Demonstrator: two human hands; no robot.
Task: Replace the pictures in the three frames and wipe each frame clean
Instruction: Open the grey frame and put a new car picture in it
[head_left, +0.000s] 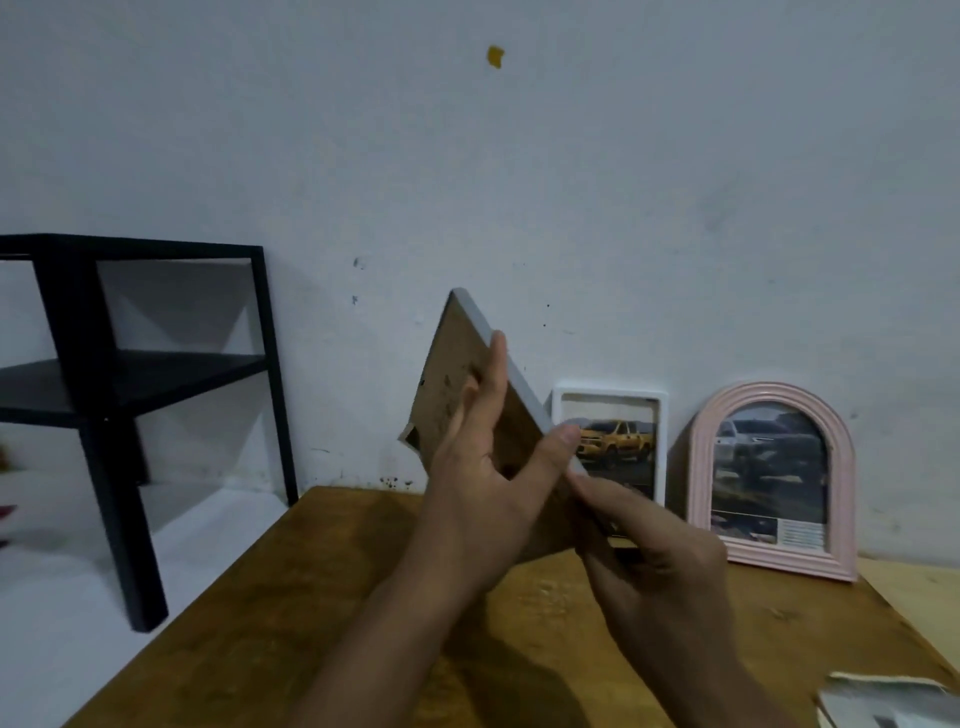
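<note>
I hold a grey-edged picture frame (451, 364) tilted in the air above the wooden table (291, 613), its brown cardboard back turned toward me. My left hand (483, 467) presses flat against that back, thumb on the frame's right edge. My right hand (654, 551) grips the frame's lower right corner. Behind them, a small white frame (644, 400) with a yellow car picture leans against the wall. A pink arched frame (698, 467) with a car picture stands to its right.
A black open shelf unit (104, 374) stands on the floor to the left of the table. Some loose pictures or paper (883, 701) lie at the table's front right corner. The wall (519, 182) rises right behind the table.
</note>
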